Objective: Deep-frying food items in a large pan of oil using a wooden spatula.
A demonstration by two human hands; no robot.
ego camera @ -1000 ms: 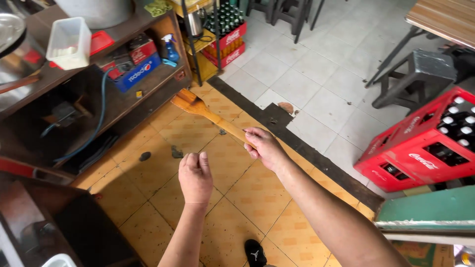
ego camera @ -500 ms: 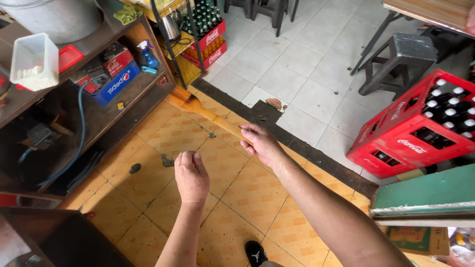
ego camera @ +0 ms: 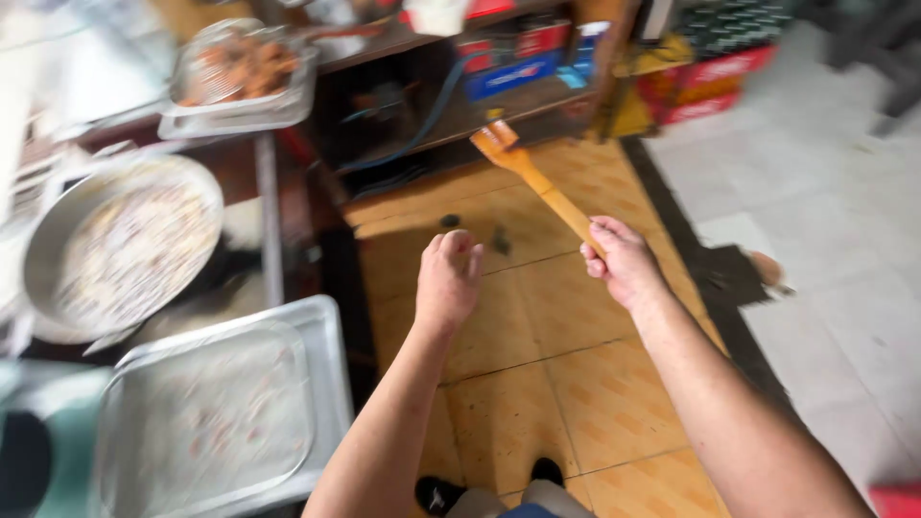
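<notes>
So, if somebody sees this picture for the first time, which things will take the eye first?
Probably the two bare arms reaching out over the orange tiled floor: the right hand grips a long wooden spatula that points away toward the shelves, and the left hand hangs loosely closed and empty beside it. Next, at the left, a big round metal pan of pale food, with a shiny rectangular tray in front of it.

Kitchen corner with metal trays, a pan and crates

A wide round pan [ego camera: 115,245] is set at the left, with a steel tray [ego camera: 225,412] just below it and a foil-covered tray [ego camera: 240,82] above. Red crates [ego camera: 715,82] are stacked by the dark shelf [ego camera: 451,96]; orange floor tiles [ego camera: 556,384] are seen beneath.
</notes>
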